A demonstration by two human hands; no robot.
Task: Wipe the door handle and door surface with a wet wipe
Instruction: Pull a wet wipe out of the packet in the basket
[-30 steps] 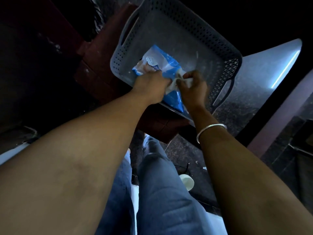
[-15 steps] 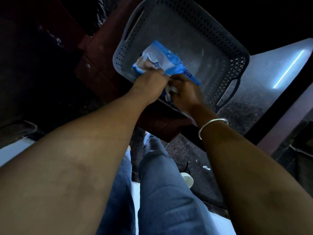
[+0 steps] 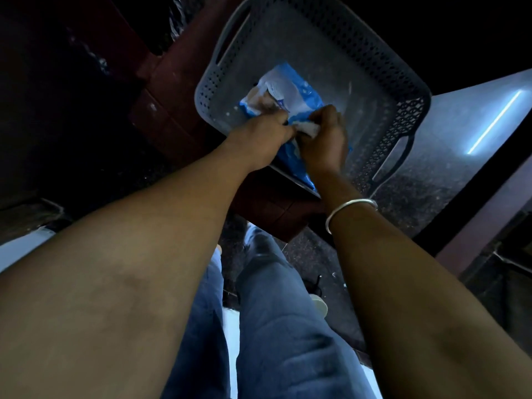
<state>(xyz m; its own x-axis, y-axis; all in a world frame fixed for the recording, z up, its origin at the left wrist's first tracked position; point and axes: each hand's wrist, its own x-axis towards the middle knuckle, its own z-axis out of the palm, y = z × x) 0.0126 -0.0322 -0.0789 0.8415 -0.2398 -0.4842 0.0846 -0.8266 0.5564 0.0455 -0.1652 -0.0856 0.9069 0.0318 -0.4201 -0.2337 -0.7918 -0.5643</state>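
Observation:
A blue and white pack of wet wipes (image 3: 290, 93) lies in a grey perforated plastic basket (image 3: 383, 82). My left hand (image 3: 260, 135) presses down on the pack's near part, fingers curled on it. My right hand (image 3: 324, 136) pinches a white wet wipe (image 3: 308, 128) that sticks out of the pack between the two hands. The pack's lower end pokes out under my right wrist. No door or door handle is in view.
The basket sits on a dark red stool (image 3: 172, 116). A speckled dark floor (image 3: 417, 194) lies to the right with a bright light reflection (image 3: 495, 122). My legs in blue jeans (image 3: 282, 326) are below. The left side is very dark.
The white wipe now shows more between my hands than half a second ago, as my right hand draws it from the pack. My left hand stays pressed on the pack.

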